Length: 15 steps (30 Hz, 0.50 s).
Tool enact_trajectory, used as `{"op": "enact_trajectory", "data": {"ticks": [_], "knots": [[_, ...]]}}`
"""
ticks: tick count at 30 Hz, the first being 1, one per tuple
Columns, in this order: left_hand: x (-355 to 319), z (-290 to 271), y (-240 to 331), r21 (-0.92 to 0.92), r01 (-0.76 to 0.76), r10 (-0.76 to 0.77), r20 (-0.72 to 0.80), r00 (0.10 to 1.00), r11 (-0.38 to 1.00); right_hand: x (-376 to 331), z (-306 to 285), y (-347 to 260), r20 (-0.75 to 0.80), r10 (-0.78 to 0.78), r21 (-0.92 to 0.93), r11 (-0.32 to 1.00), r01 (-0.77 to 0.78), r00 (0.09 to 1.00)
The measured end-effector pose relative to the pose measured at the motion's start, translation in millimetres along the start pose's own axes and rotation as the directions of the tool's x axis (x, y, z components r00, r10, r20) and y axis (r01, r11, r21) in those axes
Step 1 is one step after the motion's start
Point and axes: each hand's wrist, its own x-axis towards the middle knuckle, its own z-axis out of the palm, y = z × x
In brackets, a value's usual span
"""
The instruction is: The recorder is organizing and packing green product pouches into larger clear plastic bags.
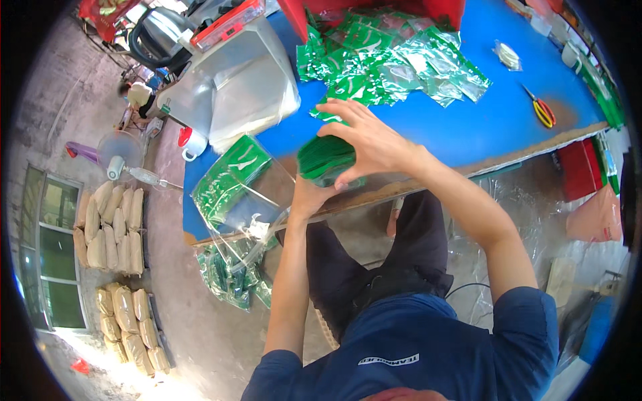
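A thick stack of green plastic packets is held between my two hands near the table's front edge. My left hand grips it from below and the near side, its fingers mostly hidden. Curved over the far and right sides of the stack is my right hand, thumb low and fingers at the top. To the left lies a large clear bag with a green printed band, partly over the table edge. Beyond my hands, a loose heap of green and clear packets spills out of a red bin.
On the blue table lie yellow-red scissors and a small clear packet. A clear plastic tub, a white-red cup and a kettle stand left. Filled green bags hang below the edge; brown sacks are stacked further left.
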Motion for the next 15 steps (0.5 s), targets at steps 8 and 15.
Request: {"op": "enact_trajectory", "data": {"ticks": [8, 15], "knots": [[0, 2, -6, 0.015, -0.018, 0.017, 0.041, 0.999, 1.0, -32, 30, 16, 0.094, 0.313, 0.346, 0.88, -0.326, 0.945], [-7, 12, -12, -0.035, -0.023, 0.02, -0.083, 0.996, 0.999, -29, 78, -12, -0.248, 0.691, 0.645, 0.641, -0.417, 0.679]]}}
